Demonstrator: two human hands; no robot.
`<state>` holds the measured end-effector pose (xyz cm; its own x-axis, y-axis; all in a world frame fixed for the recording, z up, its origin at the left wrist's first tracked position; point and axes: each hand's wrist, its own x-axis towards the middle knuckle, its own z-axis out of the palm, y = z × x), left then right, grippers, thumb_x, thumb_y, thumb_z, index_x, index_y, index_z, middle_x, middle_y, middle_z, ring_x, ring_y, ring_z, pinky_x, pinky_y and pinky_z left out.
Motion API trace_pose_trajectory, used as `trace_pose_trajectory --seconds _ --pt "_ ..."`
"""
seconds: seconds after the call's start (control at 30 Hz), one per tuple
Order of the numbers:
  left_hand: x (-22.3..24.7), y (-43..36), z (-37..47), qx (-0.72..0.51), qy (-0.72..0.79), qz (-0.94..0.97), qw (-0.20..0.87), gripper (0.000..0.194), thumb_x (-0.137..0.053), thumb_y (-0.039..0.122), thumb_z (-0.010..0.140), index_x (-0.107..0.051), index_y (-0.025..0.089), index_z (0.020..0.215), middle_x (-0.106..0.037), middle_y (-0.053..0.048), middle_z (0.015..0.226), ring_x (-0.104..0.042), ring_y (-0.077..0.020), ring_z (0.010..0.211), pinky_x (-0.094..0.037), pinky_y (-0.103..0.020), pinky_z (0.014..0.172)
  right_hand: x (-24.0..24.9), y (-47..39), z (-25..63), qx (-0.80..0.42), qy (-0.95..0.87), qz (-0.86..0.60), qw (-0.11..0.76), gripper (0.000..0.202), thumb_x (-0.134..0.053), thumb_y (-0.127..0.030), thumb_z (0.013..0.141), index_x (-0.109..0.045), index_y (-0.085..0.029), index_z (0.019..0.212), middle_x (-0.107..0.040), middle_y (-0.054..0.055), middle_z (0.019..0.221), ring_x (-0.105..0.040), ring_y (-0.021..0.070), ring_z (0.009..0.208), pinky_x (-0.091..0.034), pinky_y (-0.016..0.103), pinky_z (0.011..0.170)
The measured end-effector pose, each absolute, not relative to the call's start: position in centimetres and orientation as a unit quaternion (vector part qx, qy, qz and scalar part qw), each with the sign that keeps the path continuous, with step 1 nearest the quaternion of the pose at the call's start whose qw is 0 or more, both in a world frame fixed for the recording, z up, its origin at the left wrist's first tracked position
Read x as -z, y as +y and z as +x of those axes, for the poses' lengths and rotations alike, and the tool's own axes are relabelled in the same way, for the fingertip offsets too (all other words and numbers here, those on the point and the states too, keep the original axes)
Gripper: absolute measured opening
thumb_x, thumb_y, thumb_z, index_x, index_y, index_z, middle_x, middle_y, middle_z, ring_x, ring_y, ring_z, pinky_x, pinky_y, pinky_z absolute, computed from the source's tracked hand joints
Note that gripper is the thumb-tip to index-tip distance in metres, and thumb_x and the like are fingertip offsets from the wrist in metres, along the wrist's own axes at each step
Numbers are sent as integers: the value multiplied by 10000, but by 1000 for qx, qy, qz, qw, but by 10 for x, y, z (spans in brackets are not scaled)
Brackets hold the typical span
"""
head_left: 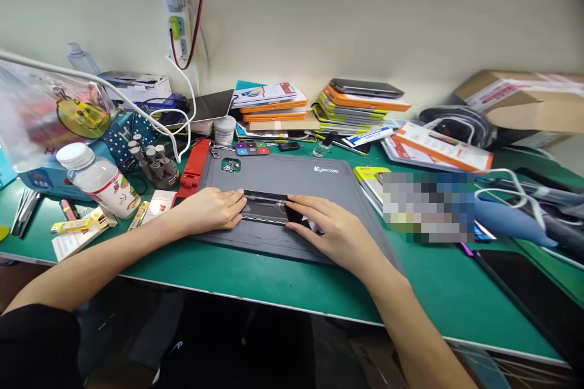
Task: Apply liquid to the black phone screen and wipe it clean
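Note:
A dark, glossy smartphone lies crosswise on a grey work mat. My left hand is closed on the phone's left end, its fingers bent together over it. At the opposite end, my right hand pinches the long edges, thumb on the near side and fingers on the far side. Both hands hide the ends of the phone. Small metal pieces, perhaps screws, sit in a recess at the mat's upper left. A red holder stands along the mat's left edge.
To the left are a white-capped bottle, a screwdriver rack and small boxes. Stacked orange and yellow packages line the wall. On the right, a black phone-like slab lies near cables and a blue-handled tool.

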<state>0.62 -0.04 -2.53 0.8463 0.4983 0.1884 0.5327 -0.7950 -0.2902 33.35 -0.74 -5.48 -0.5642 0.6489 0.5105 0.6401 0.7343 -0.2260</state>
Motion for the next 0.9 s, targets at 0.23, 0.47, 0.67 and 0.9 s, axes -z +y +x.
trace_pose_trajectory --seconds 0.23,0.47,0.67,0.9 --pt "23 2 4 71 -248 -946 198 414 -428 285 1129 -714 48 1311 -734 -220 1381 -789 -291 1187 -674 -365 803 56 -5 339 0 -885 -356 299 341 -611 -432 1089 -783 -227 1301 -754 80 1422 -730 286 1300 -603 482 1112" --pt "21 3 3 108 -220 -940 238 391 -451 267 1120 -735 47 1275 -769 -199 1320 -811 -257 1130 -676 -330 763 51 -5 337 -73 -872 -385 292 436 -631 -474 1068 -689 -239 1430 -719 105 1473 -686 315 1345 -588 539 1127" --pt "14 3 2 110 -222 -940 232 353 -498 291 1107 -759 95 1242 -775 -159 1326 -817 -243 1107 -672 -314 795 50 -2 339 -153 -837 -444 281 669 -670 -603 1004 -578 -242 1560 -619 140 1584 -569 357 1474 -481 596 1239" --pt "11 3 1 127 -245 -940 201 333 -571 321 1070 -763 119 1251 -779 -139 1334 -838 -250 960 -662 -337 777 45 -1 348 -231 -812 -458 280 614 -699 -581 979 -641 -271 1506 -668 101 1537 -598 343 1442 -465 579 1248"
